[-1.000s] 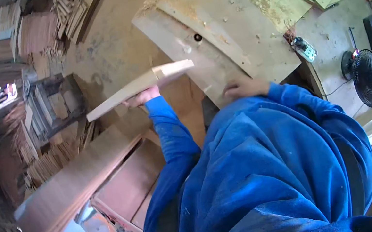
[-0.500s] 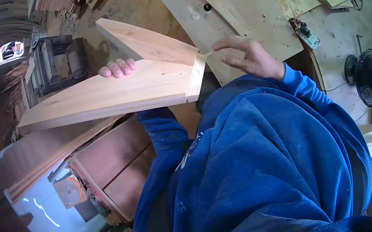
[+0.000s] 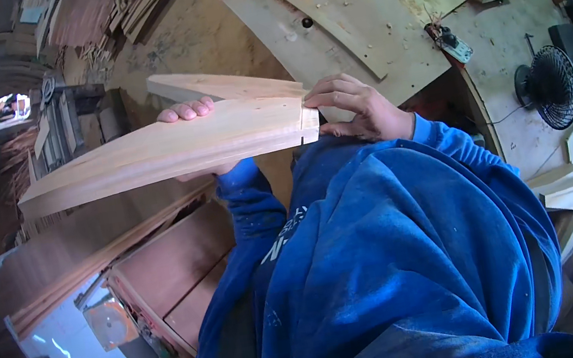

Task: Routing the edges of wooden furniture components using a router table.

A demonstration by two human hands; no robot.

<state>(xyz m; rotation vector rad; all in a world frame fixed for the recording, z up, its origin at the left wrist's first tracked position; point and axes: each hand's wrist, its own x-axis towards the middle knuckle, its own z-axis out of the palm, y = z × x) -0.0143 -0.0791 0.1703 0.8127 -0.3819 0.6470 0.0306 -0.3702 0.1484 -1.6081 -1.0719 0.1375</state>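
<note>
Two pale wooden boards meet at a corner in front of my body. The nearer board has a curved far edge and tapers to the left, its thick long edge facing me. Behind it the second board angles away to the left. My left hand grips the nearer board from beneath, with fingertips curled over its far edge; the palm is mostly hidden. At the right-hand end, by the joined corner, my right hand touches the end of the nearer board with its fingers bent around it.
A workbench dusted with sawdust stands ahead to the right. On it are a loose plank, a black fan and a small tool with wires. A brown cabinet is at left; stacked wood strips lie beyond.
My right hand has come in from beside the boards and taken hold of their right end. The boards have tilted, showing more of the nearer board's thick edge.
</note>
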